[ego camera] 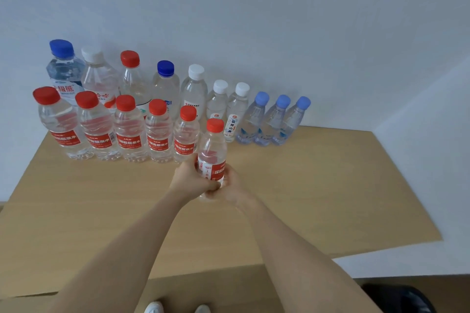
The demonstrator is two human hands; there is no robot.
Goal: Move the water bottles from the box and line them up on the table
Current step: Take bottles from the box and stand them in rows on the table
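Both my hands hold one small red-capped water bottle [213,150] upright at the right end of the front row. My left hand [189,178] grips its lower body from the left, and my right hand [230,184] wraps it from the right. Whether its base touches the wooden table [318,185] is hidden by my fingers. Left of it stand several matching red-capped bottles [127,129] in a row. Behind them a back row of bottles [194,94] with blue, white and red caps runs along the wall, ending in three light-blue-capped bottles [273,122].
The table's right edge [407,185] runs diagonally beside a white surface. A cardboard flap [203,284] lies below the table's near edge, with white shoes [178,309] under it. A dark object [396,300] sits at the bottom right.
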